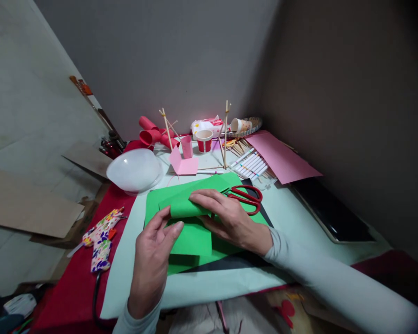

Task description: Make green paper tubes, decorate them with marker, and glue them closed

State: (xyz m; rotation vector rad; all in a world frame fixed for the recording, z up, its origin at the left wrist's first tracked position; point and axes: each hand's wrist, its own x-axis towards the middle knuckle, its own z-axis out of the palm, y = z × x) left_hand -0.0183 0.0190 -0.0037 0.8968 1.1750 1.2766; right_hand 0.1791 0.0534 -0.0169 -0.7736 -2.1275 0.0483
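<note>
Plain grey walls [167, 51] close in around the table [71, 283]. Smack in the middle, a strip of green paper [190, 208] is held up just above some flat green sheets [226, 246]. Looks roughly half done: its top end is curled into a tube, its lower part is left flat, and no fastening can be made out. Its left end is loosely pinched by the half-open left hand [153, 253]; its right end is gripped under the bent fingers of the right hand [235, 220]. Red-handled scissors [248, 200] are parked just beyond, with red tubes [149, 137] piled farther back.
</note>
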